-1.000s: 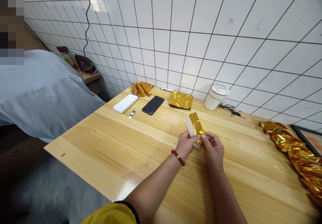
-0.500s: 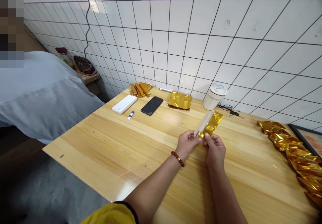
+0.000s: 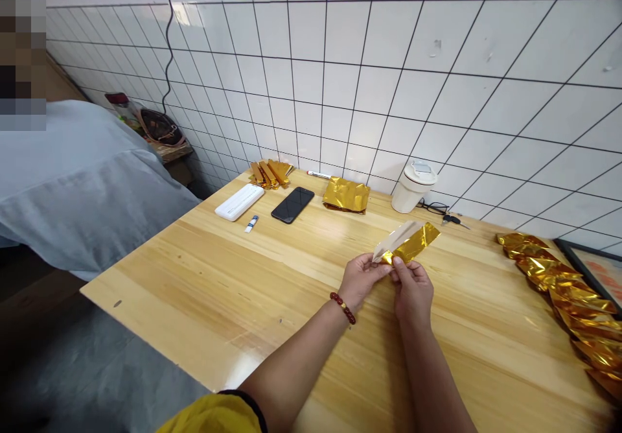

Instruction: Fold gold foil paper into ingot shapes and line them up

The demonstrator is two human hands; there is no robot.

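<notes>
Between my two hands is a sheet of gold foil paper (image 3: 416, 244), partly folded, with a pale backing showing on its left part. My left hand (image 3: 360, 279) pinches its lower left corner; a bead bracelet (image 3: 343, 308) circles that wrist. The lower edge is gripped by my right hand (image 3: 413, 288), thumb on top, close beside the left fingertips. Beyond the hands lies a flat stack of gold foil paper (image 3: 346, 195). Folded gold strips (image 3: 270, 174) are piled at the far left corner. Along the right runs a row of folded gold foil pieces (image 3: 556, 284).
On the wooden table (image 3: 204, 290) are a white power bank (image 3: 240, 201), a black phone (image 3: 292, 205), a small blue-and-white item (image 3: 251, 223), a marker (image 3: 319, 174), a lidded cup (image 3: 414, 187), glasses (image 3: 434, 207) and keys (image 3: 455, 220). A person in grey (image 3: 87, 174) is at the left.
The foil paper's gold part has swung outward to the right and down, and more of the pale backing shows. Both hands keep their pinch in nearly the same place.
</notes>
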